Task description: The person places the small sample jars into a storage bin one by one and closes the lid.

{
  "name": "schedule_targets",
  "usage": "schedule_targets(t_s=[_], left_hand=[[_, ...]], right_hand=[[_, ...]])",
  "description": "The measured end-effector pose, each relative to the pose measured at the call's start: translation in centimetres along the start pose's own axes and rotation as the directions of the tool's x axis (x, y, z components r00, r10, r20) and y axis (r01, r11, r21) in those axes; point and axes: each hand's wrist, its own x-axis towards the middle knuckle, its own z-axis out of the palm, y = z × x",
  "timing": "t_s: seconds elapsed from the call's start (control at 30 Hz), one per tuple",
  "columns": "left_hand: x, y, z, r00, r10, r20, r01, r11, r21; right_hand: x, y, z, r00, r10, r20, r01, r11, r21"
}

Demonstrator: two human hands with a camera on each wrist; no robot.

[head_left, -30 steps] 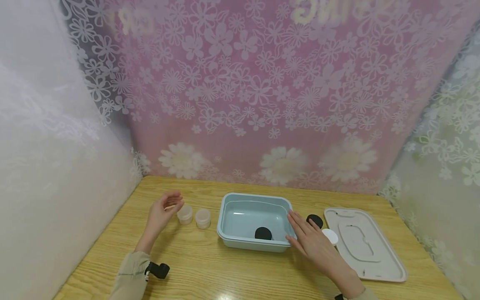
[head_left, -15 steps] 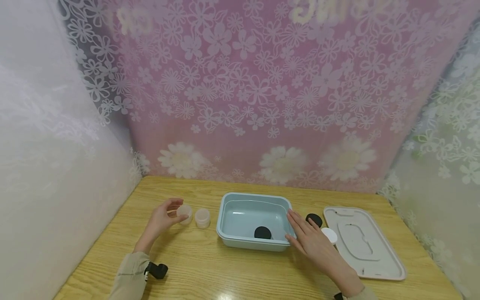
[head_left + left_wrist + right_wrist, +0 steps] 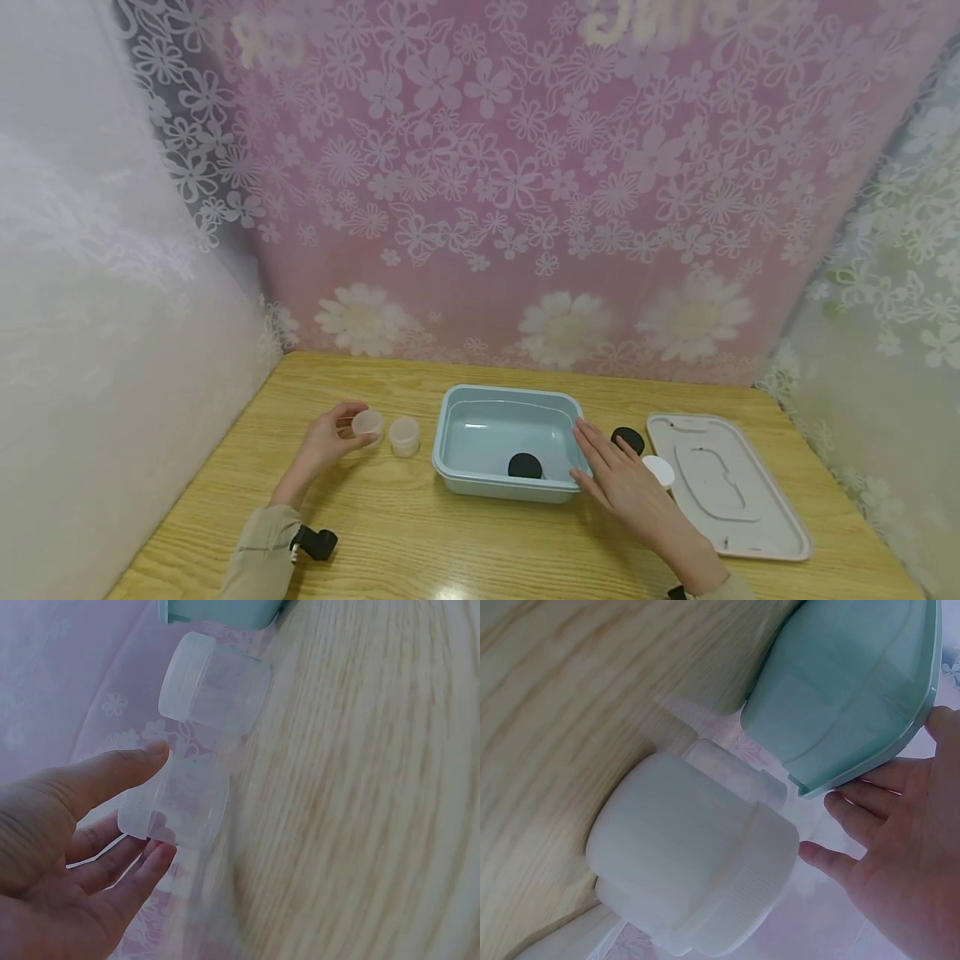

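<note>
At nine o'clock of the teal tub [image 3: 450, 417] the left hand [image 3: 326, 437] pinches a clear jar [image 3: 367, 423] on the worktop [image 3: 420, 542]; the right hand [image 3: 626, 483], fingers straight, touches the tub's three o'clock rim; a loose pinch could tip the jar into its neighbour jar [image 3: 404, 435]
</note>
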Motion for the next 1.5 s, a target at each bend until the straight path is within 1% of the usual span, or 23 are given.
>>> schedule_targets(t_s=[0.17,0.3,0.5,0.63,0.73,0.9,1.1,1.3,1.5], left_hand=[[-0.1,0.6,-0.4,1.0,-0.027,-0.017,0.026,1.0,-0.013],[-0.2,1.5,-1.0,1.0,-0.017,-0.026,0.017,1.0,-0.012],[-0.4,2.7,-1.7,1.0,0.016,-0.019,-0.016,1.0,-0.001],[-0.6,3.6,-1.8,0.999,0.039,-0.014,-0.039,0.999,0.004],[-0.8,4.6,-1.7,0.998,0.062,-0.014,-0.062,0.998,-0.002],[-0.9,6.2,-1.3,0.995,0.102,-0.004,-0.102,0.994,-0.034],[-0.8,7.4,-0.5,0.991,0.131,0.003,-0.13,0.989,-0.071],[-0.2,9.0,0.3,0.99,0.138,0.019,-0.135,0.986,-0.1],[0.6,10.5,1.9,0.981,0.183,0.063,-0.175,0.978,-0.117]], right_hand=[[0.0,0.0,0.0,1.0,-0.006,-0.01,0.006,1.0,-0.009],[0.0,0.0,-0.1,1.0,-0.003,-0.002,0.003,1.0,-0.009],[0.0,0.0,0.0,1.0,0.004,0.007,-0.004,1.0,-0.005],[-0.1,0.0,-0.1,1.0,0.009,0.014,-0.009,1.0,0.001],[-0.1,-0.1,-0.1,1.0,0.009,0.015,-0.009,1.0,0.003],[-0.1,-0.1,-0.1,1.0,0.002,0.003,-0.002,1.0,-0.003],[0.0,0.0,0.0,1.0,-0.015,-0.008,0.015,1.0,-0.017],[0.0,0.1,0.0,1.0,-0.015,-0.008,0.015,1.0,-0.022],[0.0,0.0,-0.1,1.0,-0.007,0.002,0.007,1.0,-0.015]])
